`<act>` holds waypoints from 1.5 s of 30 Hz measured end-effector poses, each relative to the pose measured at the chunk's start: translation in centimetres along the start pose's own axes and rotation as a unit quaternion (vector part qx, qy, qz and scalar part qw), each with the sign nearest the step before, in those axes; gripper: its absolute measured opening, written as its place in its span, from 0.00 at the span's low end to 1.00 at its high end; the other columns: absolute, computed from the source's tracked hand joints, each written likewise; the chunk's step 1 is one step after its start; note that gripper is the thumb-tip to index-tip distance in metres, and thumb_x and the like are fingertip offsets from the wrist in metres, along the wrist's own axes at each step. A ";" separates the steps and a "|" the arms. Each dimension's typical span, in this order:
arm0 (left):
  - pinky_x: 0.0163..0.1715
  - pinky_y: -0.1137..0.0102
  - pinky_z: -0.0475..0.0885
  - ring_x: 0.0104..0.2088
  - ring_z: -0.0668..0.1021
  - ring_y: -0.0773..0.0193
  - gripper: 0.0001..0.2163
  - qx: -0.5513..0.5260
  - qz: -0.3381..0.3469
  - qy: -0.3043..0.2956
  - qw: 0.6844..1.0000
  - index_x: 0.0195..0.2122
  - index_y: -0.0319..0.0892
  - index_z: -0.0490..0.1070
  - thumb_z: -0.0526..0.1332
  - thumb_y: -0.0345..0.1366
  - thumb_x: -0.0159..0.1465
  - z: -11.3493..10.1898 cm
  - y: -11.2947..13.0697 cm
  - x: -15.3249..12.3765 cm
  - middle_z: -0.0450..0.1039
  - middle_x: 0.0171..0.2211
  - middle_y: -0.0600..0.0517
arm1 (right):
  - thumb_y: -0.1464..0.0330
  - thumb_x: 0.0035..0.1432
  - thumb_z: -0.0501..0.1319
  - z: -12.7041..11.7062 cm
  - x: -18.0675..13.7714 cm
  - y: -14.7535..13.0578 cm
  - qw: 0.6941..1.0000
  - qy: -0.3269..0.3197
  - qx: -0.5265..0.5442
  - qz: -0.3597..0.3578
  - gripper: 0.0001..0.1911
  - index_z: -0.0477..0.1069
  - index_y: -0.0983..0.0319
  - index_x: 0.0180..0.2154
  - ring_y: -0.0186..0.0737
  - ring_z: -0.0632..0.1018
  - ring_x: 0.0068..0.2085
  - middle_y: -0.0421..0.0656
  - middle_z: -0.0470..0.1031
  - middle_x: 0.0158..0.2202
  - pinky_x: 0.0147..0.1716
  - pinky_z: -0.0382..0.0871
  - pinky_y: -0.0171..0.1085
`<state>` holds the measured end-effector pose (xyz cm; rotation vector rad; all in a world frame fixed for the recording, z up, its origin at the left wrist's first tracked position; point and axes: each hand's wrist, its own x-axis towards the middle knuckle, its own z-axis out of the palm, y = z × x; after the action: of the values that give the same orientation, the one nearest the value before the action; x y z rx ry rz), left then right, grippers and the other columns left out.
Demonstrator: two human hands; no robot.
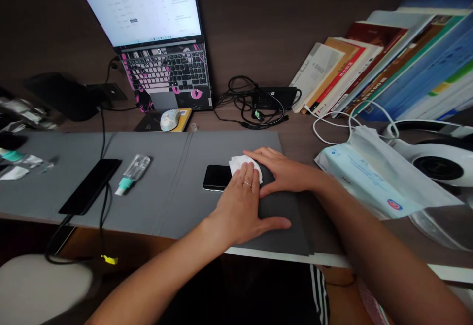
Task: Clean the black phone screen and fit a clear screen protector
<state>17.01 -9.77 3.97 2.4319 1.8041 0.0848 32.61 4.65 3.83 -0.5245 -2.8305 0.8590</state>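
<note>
A smartphone with a dark screen lies flat on the grey desk mat. Over its right part is a folded white tissue. My left hand presses the tissue down onto the screen, fingers straight and together, thumb stuck out to the right. My right hand is at the phone's right end, fingers on the far side and thumb on the near side, steadying it. The tissue and both hands hide that end of the phone.
Left on the mat are a small spray bottle and a black tablet-like slab with a cable. Behind stand a laptop, mouse and tangled cables. A wipes pack, headphones and books occupy the right.
</note>
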 end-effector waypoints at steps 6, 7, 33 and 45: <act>0.70 0.52 0.54 0.73 0.50 0.41 0.52 0.037 0.038 0.014 0.999 0.70 0.21 0.52 0.40 0.70 0.66 0.9 0.0 -2.3 0.46 0.72 0.29 | 0.42 0.54 0.67 -0.1 -0.1 -0.2 1.000 -0.004 -0.011 0.008 0.56 0.46 0.57 0.73 0.58 0.64 0.62 0.52 0.62 0.62 0.62 0.59 0.56; 0.70 0.51 0.56 0.72 0.51 0.40 0.51 0.043 0.025 0.024 0.998 0.69 0.20 0.53 0.40 0.70 0.66 1.1 0.0 -2.8 0.47 0.71 0.28 | 0.42 0.53 0.67 -0.1 -0.1 -0.2 1.000 -0.004 -0.012 0.010 0.56 0.46 0.56 0.73 0.58 0.64 0.62 0.52 0.62 0.62 0.62 0.59 0.56; 0.70 0.52 0.55 0.73 0.50 0.47 0.39 0.013 -0.076 0.010 0.997 0.72 0.26 0.49 0.42 0.58 0.73 -0.2 -6.3 -5.3 0.45 0.72 0.33 | 0.41 0.47 0.70 -0.2 0.0 -0.3 1.000 0.003 0.007 0.015 0.58 0.51 0.56 0.72 0.57 0.66 0.60 0.50 0.65 0.58 0.60 0.62 0.53; 0.72 0.54 0.50 0.73 0.49 0.42 0.44 0.013 -0.025 0.006 1.000 0.70 0.19 0.50 0.46 0.61 0.71 0.0 -0.8 -0.8 0.46 0.72 0.27 | 0.32 0.60 0.43 -0.2 0.2 0.0 0.998 0.040 0.041 -0.017 0.53 0.57 0.64 0.69 0.56 0.70 0.55 0.55 0.69 0.54 0.56 0.63 0.54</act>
<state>15.96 -10.33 3.89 2.4072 1.8812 0.0717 32.44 4.86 4.03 -0.4868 -2.7104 0.9229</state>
